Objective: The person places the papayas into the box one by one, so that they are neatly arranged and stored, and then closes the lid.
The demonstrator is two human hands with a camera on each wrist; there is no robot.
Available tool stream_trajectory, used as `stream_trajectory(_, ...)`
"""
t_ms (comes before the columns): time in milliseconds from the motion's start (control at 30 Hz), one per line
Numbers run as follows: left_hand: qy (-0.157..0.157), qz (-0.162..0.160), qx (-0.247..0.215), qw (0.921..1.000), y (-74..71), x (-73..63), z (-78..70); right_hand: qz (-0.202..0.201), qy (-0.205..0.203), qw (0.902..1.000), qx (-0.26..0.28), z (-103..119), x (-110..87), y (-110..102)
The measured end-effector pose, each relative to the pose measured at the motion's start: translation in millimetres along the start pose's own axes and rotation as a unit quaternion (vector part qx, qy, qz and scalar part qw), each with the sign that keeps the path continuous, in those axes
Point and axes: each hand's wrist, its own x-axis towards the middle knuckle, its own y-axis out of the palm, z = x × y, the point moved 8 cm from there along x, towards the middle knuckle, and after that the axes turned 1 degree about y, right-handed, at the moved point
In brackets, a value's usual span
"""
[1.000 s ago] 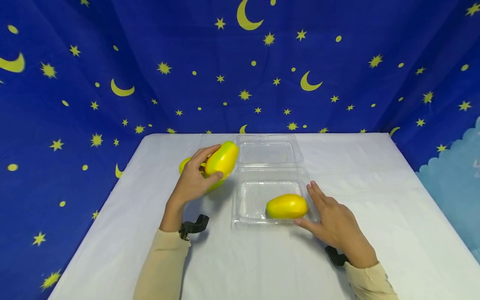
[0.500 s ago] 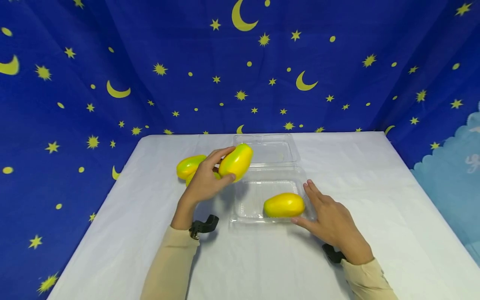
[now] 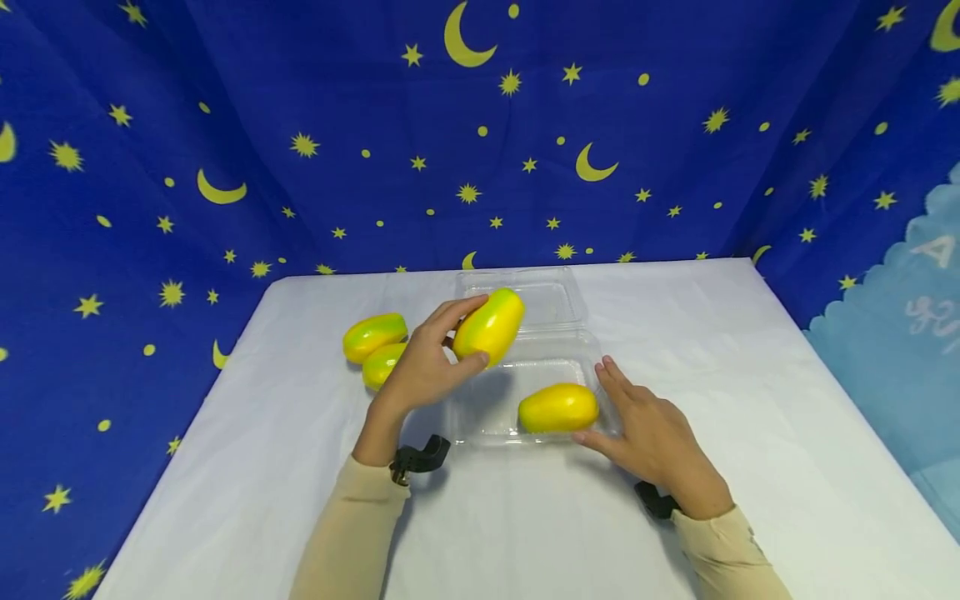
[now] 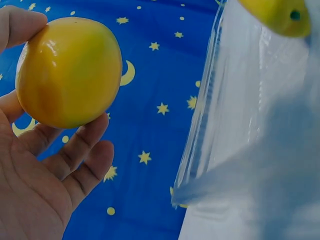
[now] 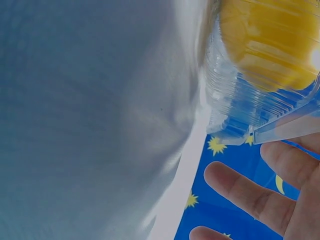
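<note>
My left hand (image 3: 431, 362) holds a yellow-green papaya (image 3: 489, 327) between thumb and fingers, raised over the left part of a clear plastic clamshell box (image 3: 468, 429). In the left wrist view the held papaya (image 4: 70, 72) shows end-on, with the fingertips against its side. Another papaya (image 3: 558, 408) lies in the box's base at the front right. My right hand (image 3: 652, 433) stays at the box's right front corner, fingers stretched along the side wall and thumb at the front rim. The right wrist view shows the straight fingers (image 5: 250, 200) beside the clear wall.
Two more papayas lie on the table left of the box, one (image 3: 375, 336) behind the other (image 3: 382, 367), which the left hand partly covers. The box's lid (image 3: 551, 304) is folded back behind its base. A blue star-patterned cloth (image 3: 337, 100) hangs behind the white-covered table (image 3: 525, 525).
My left hand has carried its papaya rightward, away from the two on the table and over the box. The right hand has kept its place at the box's corner while the view shifted slightly.
</note>
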Motion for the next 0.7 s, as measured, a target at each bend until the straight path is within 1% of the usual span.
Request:
stream_trajectory(100,0.001,0.002,-0.005,1.0,6.6,-0.5,-2.6,0.005,0.0,1.0,-0.001,0.7,1.3,1.0)
stream_trajectory(333,0.007,0.007,-0.006,0.9999,24.1,4.0,-5.7,0.006,0.0,1.0,-0.002,0.6,1.8,-0.3)
stream_trajectory(467,-0.005,0.019,0.006,0.9998,33.8,5.5,-4.7,0.01,0.002,0.9999,0.003,1.4,1.0,0.2)
stream_trajectory(600,-0.018,0.02,0.011,0.9996,42.8,7.7,-0.8,0.012,0.003,0.9999,0.004,1.1,0.7,0.1)
stream_trajectory(700,-0.021,0.021,0.011,0.9995,49.7,8.7,2.7,0.016,0.004,0.9998,0.005,0.4,0.6,0.6)
